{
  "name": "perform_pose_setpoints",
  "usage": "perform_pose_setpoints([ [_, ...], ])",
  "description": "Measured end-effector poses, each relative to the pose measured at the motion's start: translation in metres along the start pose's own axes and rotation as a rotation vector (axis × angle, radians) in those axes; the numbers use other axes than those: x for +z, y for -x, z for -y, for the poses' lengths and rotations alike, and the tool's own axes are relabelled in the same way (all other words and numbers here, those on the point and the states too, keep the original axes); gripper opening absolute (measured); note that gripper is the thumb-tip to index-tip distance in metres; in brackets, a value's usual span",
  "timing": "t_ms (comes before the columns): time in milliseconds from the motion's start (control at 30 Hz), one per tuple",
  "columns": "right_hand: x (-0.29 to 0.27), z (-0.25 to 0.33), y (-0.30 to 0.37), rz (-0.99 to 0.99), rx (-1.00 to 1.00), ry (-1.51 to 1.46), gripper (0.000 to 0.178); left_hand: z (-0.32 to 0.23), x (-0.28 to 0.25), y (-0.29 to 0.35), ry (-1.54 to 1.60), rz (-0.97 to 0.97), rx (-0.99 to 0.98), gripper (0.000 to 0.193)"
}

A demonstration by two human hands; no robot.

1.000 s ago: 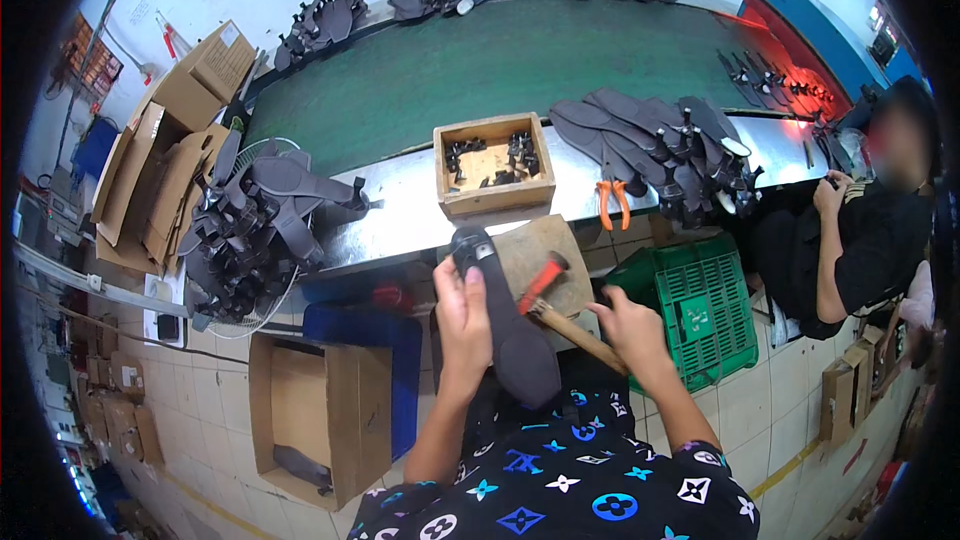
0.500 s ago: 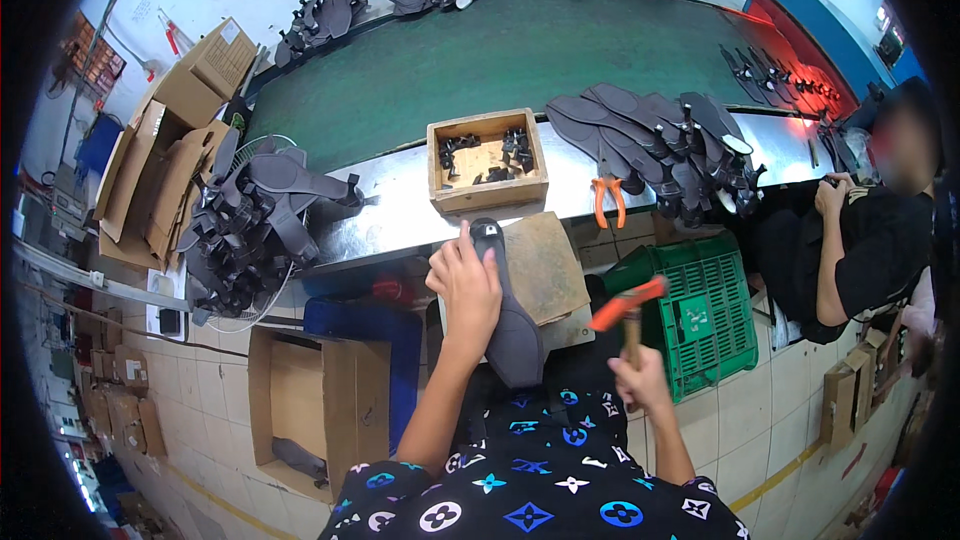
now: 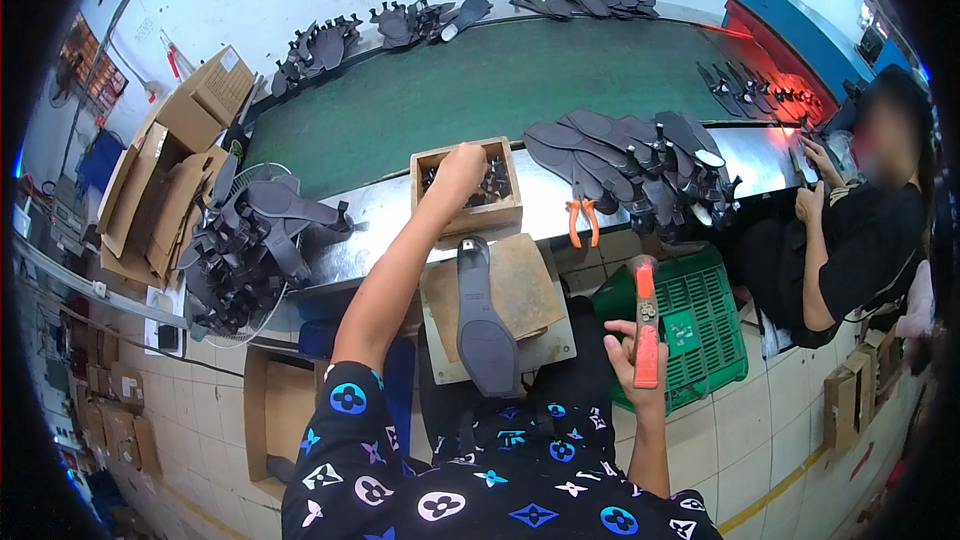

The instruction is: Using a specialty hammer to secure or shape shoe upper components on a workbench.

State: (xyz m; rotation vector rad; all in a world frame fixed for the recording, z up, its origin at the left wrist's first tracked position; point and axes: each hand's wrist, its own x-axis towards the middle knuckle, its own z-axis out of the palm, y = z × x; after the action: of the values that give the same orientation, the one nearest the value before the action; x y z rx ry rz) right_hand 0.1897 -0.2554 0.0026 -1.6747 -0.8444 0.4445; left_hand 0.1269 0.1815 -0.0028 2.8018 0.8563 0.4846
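My left hand (image 3: 462, 170) reaches down into a wooden box (image 3: 484, 224) holding several small black heel pieces (image 3: 498, 180); its fingers are hidden among them. A dark grey shoe sole (image 3: 487, 330) lies toe-end toward me on a worn board (image 3: 530, 285) over a metal plate (image 3: 448, 365) at my lap. At its far narrow end there is a small light spot. In my right hand (image 3: 628, 365) a hammer (image 3: 645, 325) with a red-painted head is raised to the right of the board.
Orange-handled pliers (image 3: 583, 220) lie beside a pile of soles (image 3: 630, 165). Another sole heap (image 3: 250, 240) fills a wire basket at left. Behind runs a green conveyor belt (image 3: 450, 90). A green crate (image 3: 690, 320) stands at right, near a seated co-worker (image 3: 800, 250).
My left hand has left the sole's far end and gone into the wooden box. The hammer has turned and been raised in my right hand. The sole stays on the board.
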Motion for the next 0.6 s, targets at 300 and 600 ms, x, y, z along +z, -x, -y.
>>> perform_pose_setpoints([
  [300,0.029,0.069,-0.066,0.186,0.005,-0.467,0.02,-0.121,-0.091,0.123,0.774,-0.459,-0.181,0.019],
  [600,0.079,0.11,-0.078,0.373,0.027,-0.58,0.023,-0.16,-0.104,0.205,1.02,-0.563,-0.095,0.01],
])
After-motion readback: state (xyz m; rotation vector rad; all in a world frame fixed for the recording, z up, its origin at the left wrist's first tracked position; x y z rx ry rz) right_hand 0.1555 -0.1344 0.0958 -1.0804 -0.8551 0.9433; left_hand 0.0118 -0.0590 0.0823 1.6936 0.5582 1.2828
